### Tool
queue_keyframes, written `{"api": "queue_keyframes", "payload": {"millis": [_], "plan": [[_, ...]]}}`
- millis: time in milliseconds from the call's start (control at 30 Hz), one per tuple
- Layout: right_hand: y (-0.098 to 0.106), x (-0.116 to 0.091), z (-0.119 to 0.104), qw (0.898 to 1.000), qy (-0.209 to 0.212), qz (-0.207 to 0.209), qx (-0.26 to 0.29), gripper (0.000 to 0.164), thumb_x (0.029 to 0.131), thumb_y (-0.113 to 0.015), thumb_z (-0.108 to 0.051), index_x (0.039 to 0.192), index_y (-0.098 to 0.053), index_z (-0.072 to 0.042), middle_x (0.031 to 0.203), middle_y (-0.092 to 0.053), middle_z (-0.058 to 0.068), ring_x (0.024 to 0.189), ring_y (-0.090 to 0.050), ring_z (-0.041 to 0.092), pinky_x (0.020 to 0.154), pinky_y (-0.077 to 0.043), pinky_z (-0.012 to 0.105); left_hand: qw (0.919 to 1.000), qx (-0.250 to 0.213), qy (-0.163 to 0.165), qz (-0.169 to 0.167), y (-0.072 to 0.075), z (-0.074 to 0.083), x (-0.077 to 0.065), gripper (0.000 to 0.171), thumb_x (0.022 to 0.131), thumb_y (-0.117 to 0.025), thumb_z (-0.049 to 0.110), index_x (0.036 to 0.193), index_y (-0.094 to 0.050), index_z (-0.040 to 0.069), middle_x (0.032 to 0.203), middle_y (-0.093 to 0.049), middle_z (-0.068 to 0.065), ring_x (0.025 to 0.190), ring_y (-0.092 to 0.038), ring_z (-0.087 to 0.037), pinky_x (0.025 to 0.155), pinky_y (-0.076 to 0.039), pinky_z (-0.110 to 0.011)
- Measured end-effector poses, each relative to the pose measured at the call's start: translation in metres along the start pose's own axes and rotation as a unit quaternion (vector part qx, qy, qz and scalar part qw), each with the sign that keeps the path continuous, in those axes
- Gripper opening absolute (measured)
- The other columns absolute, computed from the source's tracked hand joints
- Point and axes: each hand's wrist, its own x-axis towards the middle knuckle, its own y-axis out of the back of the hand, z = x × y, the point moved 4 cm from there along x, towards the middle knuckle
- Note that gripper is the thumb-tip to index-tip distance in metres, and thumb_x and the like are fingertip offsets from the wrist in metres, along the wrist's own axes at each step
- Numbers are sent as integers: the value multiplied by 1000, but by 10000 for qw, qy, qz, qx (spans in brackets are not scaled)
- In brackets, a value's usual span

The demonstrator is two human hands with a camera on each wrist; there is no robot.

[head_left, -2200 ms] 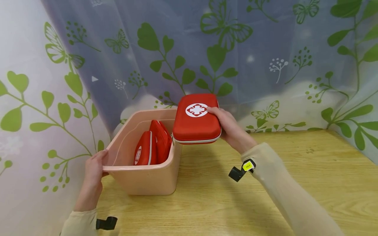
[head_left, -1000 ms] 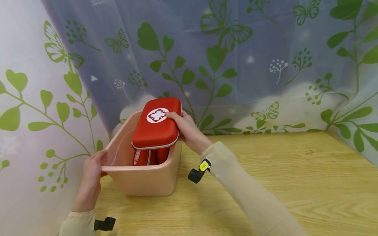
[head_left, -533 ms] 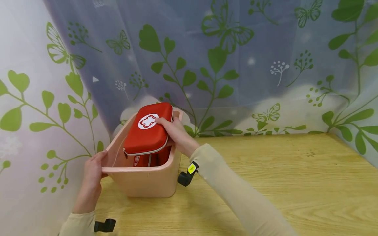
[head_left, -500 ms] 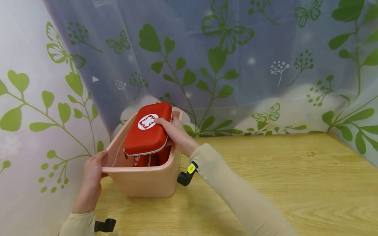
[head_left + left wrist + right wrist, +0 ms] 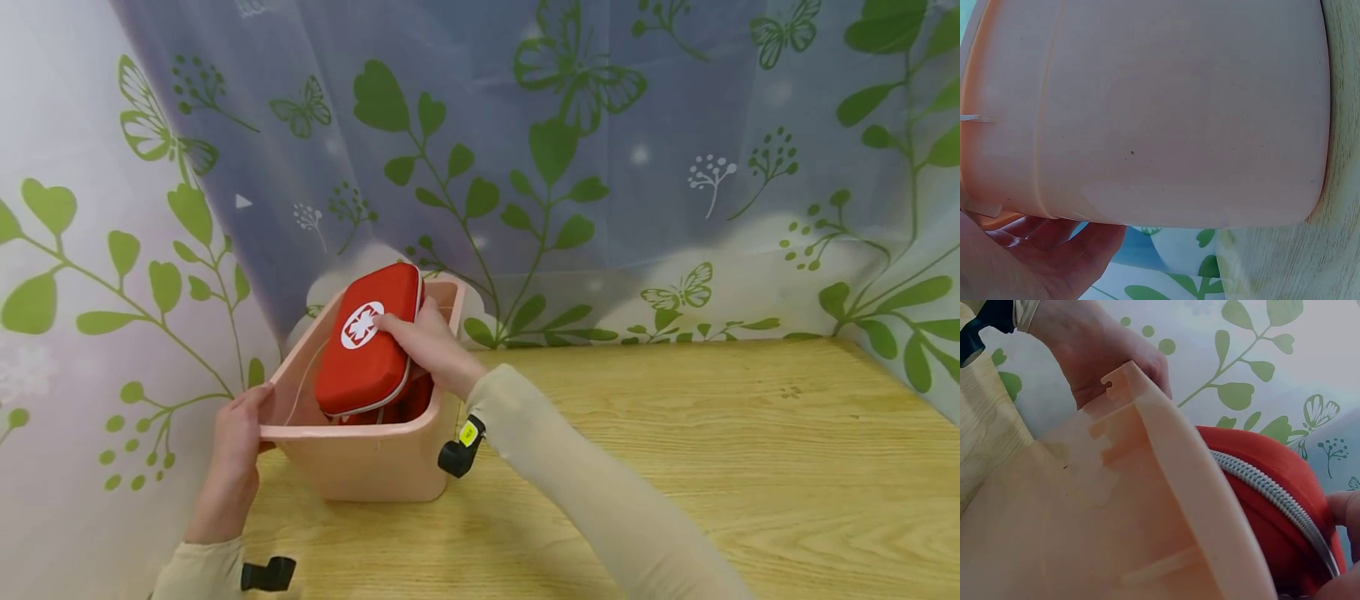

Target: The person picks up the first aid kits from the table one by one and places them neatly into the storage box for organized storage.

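My right hand grips a red zippered first-aid case by its right side, thumb on the white cross emblem. The case tilts inside the mouth of a pink plastic bin, its lower end below the rim. Beneath it, the other red cases in the bin are mostly hidden. My left hand holds the bin's rim at the near left corner. In the right wrist view, the case's silver zipper shows behind the bin's rim. The left wrist view shows the bin's outer wall beside the left fingers.
The bin stands on a wood-grain table, close to the left side. A curtain printed with leaves and butterflies hangs behind the table, and a similar pale sheet covers the left side.
The right hand has carried the red first-aid case leftward from beside the bin and down into its mouth, tilting it more steeply. The left hand has stayed on the rim.
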Motion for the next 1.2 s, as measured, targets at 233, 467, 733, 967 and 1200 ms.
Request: {"api": "queue_keyframes", "payload": {"millis": [233, 467, 733, 967, 1200], "plan": [[-1, 1, 0, 9908, 16, -92, -1348, 67, 93, -66, -21, 145, -26, -6, 113, -60, 13, 86, -70, 25, 71, -58, 35, 10000, -27, -80, 40, -1, 1, 2, 20, 99, -53, 28, 96, -68, 16, 72, -62, 12, 65, -60, -6, 55, -50, -24], [-8, -1, -8, 7907, 1342, -45, -5973, 66, 97, -58, -25, 154, -28, -11, 158, -26, 12, 142, -29, 30, 115, -24, 43, 10000, 86, 28, 17, 1, -1, 2, 32, 100, -52, 29, 116, -63, 3, 73, -62, 12, 66, -60, -7, 56, -51, -24], [-11, -12, -3, 7298, 1077, -544, -6730, 70, 100, -39, -58, 158, -18, -24, 163, -12, 4, 148, -10, 30, 116, -13, 52, 9999, -38, 5, 117, 5, -3, 2, 18, 98, -54, 27, 90, -69, 22, 72, -62, 12, 66, -60, -6, 56, -50, -24], [-2, -23, -8, 7337, 1041, -754, -6672, 77, 96, -34, -68, 158, -14, -27, 164, -9, 1, 149, -5, 28, 117, -8, 53, 9999, 121, 45, 36, 3, -2, 5, 34, 99, -53, 29, 119, -61, 2, 74, -61, 12, 66, -59, -6, 56, -51, -24], [18, -26, -12, 7537, 1042, -823, -6436, 77, 97, -34, -67, 159, -13, -26, 164, -7, 1, 149, -2, 28, 116, -7, 55, 9976, 662, -85, -207, 2, 7, 9, 44, 101, -49, 30, 128, -56, -4, 89, -63, 1, 75, -61, -12, 60, -53, -26]]}}
